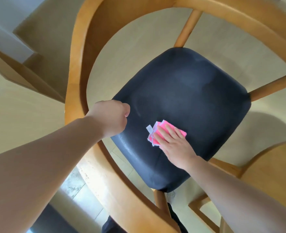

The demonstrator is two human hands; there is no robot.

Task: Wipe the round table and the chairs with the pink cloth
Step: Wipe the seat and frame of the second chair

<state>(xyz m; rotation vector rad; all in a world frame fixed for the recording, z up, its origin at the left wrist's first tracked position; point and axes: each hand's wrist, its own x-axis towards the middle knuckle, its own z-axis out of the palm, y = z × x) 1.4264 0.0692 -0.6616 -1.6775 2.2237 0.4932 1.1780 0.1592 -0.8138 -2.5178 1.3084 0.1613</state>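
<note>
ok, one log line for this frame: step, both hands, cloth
step: wiping chair seat | right hand: flat on pink cloth | left hand: curled on wooden backrest | cloth: folded, on seat

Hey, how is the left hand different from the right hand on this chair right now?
The left hand is curled at the wooden frame beside the dark seat; what it grips is hidden. The right hand lies flat with straight fingers. The left hand touches no cloth, while the right hand presses the pink cloth onto the seat. The left hand is at the seat's edge; the right hand is further in. Both are bare.
</note>
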